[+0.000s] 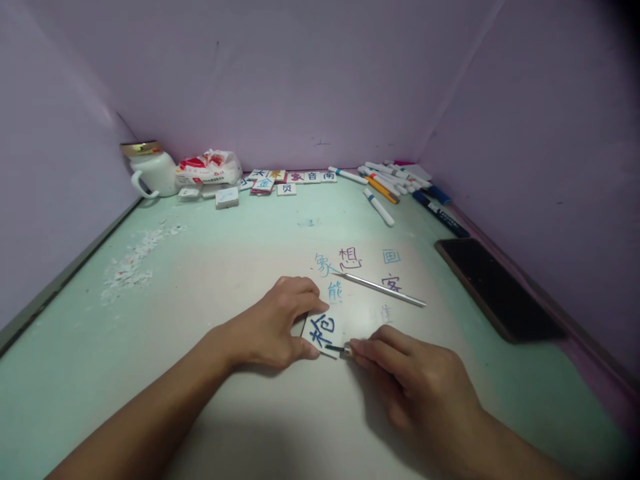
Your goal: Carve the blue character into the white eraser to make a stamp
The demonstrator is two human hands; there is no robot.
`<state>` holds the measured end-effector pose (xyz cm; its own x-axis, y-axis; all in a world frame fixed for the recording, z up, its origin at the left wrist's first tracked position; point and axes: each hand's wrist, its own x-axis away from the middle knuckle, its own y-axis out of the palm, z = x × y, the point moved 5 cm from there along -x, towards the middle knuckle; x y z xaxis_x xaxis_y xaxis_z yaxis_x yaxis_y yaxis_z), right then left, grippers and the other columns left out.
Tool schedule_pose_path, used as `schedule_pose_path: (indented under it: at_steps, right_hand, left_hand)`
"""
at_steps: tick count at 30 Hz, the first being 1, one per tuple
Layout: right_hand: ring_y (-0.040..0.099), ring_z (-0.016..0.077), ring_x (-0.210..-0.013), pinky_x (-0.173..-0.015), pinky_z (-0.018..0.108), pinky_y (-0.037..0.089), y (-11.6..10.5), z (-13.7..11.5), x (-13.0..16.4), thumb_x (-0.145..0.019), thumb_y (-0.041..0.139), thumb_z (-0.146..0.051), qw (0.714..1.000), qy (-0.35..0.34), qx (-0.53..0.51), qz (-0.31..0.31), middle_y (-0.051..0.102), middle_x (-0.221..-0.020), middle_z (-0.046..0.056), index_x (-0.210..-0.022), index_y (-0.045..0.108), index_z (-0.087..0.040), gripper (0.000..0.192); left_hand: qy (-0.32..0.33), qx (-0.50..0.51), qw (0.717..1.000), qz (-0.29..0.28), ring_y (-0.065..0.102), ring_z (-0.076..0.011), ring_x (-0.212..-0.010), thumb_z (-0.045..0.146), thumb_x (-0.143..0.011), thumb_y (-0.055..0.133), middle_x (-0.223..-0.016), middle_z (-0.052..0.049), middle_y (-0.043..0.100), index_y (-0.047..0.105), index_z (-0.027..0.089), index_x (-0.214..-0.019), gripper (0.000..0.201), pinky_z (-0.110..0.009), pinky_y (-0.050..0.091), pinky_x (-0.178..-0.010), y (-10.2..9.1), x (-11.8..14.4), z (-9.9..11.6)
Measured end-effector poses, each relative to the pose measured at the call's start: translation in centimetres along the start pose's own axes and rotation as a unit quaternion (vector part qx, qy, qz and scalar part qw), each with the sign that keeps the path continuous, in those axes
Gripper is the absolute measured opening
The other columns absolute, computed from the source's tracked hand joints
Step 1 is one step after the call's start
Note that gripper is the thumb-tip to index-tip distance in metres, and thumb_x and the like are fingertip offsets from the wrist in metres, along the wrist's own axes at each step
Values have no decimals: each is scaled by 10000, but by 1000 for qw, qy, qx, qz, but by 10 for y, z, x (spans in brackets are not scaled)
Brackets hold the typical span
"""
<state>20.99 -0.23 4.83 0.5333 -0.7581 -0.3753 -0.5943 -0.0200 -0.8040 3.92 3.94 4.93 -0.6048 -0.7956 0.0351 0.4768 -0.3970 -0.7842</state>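
Note:
A white square tile with a dark blue character lies flat on the table before me. My left hand grips it from the left, thumb at its near edge and fingers at its far edge. In my right hand is a slim tool with a narrow dark tip; its handle is mostly hidden by my fingers. The tip is over the near part of the tile, just below the character; I cannot tell whether it touches. A silver craft knife lies beyond both hands.
Characters are written on the table. White scraps lie at left. Along the back are a white mug, a red-and-white packet, character tiles, a whitish block and markers. A phone lies right.

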Motion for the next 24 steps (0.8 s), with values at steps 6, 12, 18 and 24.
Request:
schedule_pose_path:
  at_steps: [6, 12, 18, 24]
  right_hand:
    - [579, 120, -532, -470, 225, 406, -5, 7, -3, -839, 505, -128, 995, 22, -87, -48, 646, -691, 14, -903, 700, -202, 218]
    - [638, 139, -670, -564, 226, 486, -15, 16, -7, -881, 512, -163, 984, 62, -165, 6, 680, -783, 26, -956, 660, -217, 175]
    - [608, 142, -688, -602, 234, 502, -22, 40, -9, -886, 524, -253, 945, 178, -261, 80, 647, -806, 16, -907, 606, -243, 85]
    - [577, 141, -634, -607, 270, 484, -11, 48, -12, -862, 564, -331, 897, 213, -387, 25, 611, -687, 14, -824, 678, -215, 167]
  left_hand:
    - [-2, -4, 1000, 3, 509, -262, -1075, 272, -650, 789, -1100, -77, 567, 627, 193, -1104, 488, -421, 406, -974, 1, 2, -2]
    - [31, 6, 999, 8, 486, -269, -1150, 238, -715, 674, -1196, -86, 558, 578, 219, -1189, 484, -440, 381, -1022, 1, 3, -2]
    - [41, 4, 999, 22, 401, -275, -1273, 89, -628, 514, -1364, -90, 469, 455, 206, -1308, 693, -456, 337, -1076, 0, 7, -2]
    - [-34, -65, 996, 50, 450, -354, -1181, 565, -701, 679, -1296, -157, 496, 447, 184, -1319, 762, -551, 355, -993, 5, 5, 14]
